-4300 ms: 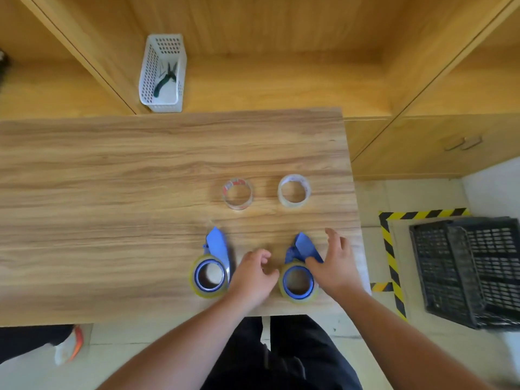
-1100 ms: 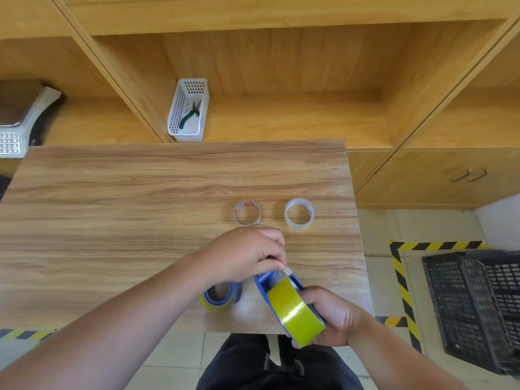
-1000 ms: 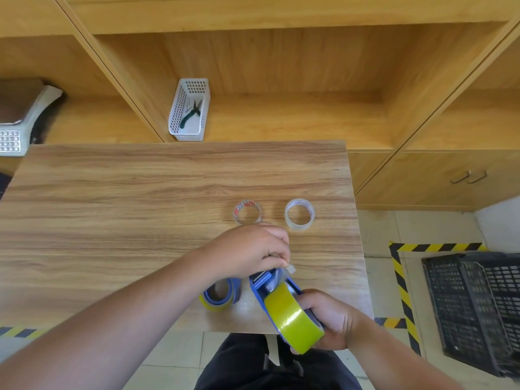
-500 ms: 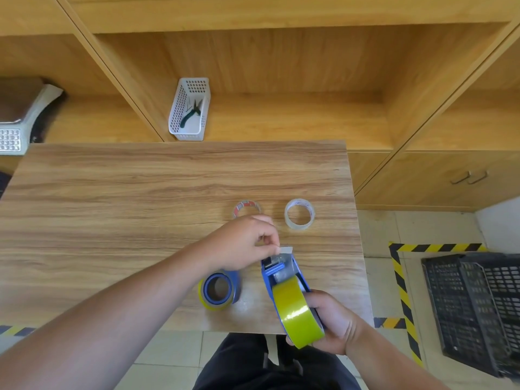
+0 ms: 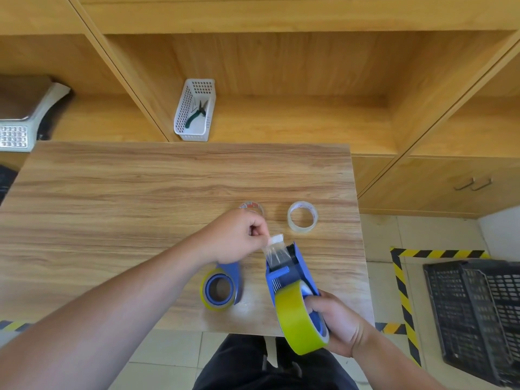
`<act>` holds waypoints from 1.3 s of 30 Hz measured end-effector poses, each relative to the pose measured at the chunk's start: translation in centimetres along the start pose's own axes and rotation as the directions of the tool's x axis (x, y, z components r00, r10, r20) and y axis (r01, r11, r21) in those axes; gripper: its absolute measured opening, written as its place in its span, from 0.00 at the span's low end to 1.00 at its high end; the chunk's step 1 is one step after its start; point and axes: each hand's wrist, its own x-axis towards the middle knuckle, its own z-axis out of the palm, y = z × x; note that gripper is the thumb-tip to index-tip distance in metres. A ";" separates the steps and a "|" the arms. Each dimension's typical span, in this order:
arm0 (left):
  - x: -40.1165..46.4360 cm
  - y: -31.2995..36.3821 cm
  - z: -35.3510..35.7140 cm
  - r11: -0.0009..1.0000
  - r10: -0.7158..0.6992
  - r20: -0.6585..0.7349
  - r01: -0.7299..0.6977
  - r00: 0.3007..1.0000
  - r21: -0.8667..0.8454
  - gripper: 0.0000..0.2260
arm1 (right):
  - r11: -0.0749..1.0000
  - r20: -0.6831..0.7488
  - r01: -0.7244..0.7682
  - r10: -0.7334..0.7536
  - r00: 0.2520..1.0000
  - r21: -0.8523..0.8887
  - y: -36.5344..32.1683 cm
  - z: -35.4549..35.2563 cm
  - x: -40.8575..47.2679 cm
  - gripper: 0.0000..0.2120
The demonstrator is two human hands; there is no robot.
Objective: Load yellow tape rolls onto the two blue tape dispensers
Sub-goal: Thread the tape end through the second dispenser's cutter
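- Yellow tape roll (image 5: pixel 299 322) sat mounted on the held blue dispenser (image 5: pixel 292 270), at its near end, lifted above the table's front edge; the roll's broad yellow face was turned toward the camera
- right hand (image 5: pixel 339 323) was wrapped around the dispenser's lower end beside the roll, fingers curled closed on the blue body, so the roll lay just left of the palm and touching the fingers
- a clear strip of tape (image 5: pixel 277 250) ran from the roll up through the dispenser's front toward its cutter end; its free tip showed as a pale tab
- left hand (image 5: pixel 239 236) was above and left of the dispenser, thumb and forefinger pressed together, pinching the tab of the strip; the other fingers were folded into the palm
- second blue dispenser (image 5: pixel 225 282) lay on its side on the table (image 5: pixel 112 209), just below the left wrist and left of the held one, apart from it; a second yellow roll (image 5: pixel 206 301) was already on it, its hollow core facing up
- two clear tape rolls lay flat farther back on the table; the left clear roll (image 5: pixel 253 207) was partly hidden behind the left hand's knuckles; the right clear roll (image 5: pixel 302 220) lay in full view, near the dispenser's tip but not touching it
- beyond the table, a white basket (image 5: pixel 194 111) holding pliers (image 5: pixel 197 114) stood on a wooden shelf (image 5: pixel 295 119); a black crate (image 5: pixel 478 316) stood on the floor to the right
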 end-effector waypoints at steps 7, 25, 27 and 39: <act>0.0 -0.9 -0.6 0.988 -0.141 0.026 0.143 0.990 -0.055 0.08 | 0.992 0.067 0.010 -0.001 0.998 -0.124 0.1 0.2 -1.0 0.18; -2.0 -1.4 4.1 0.428 -0.086 0.649 0.616 0.756 -0.661 0.10 | 0.994 0.305 -0.109 0.094 0.948 0.032 0.0 1.2 -0.5 0.29; -2.5 -1.8 5.2 0.407 0.014 0.669 0.606 0.744 -0.683 0.10 | 0.992 0.321 -0.122 0.109 0.941 0.022 0.1 1.3 -0.2 0.23; -3.0 -2.7 9.0 0.129 -0.078 0.512 0.518 0.855 -0.845 0.10 | 0.989 0.254 -0.043 0.006 0.967 0.143 1.3 1.0 0.1 0.19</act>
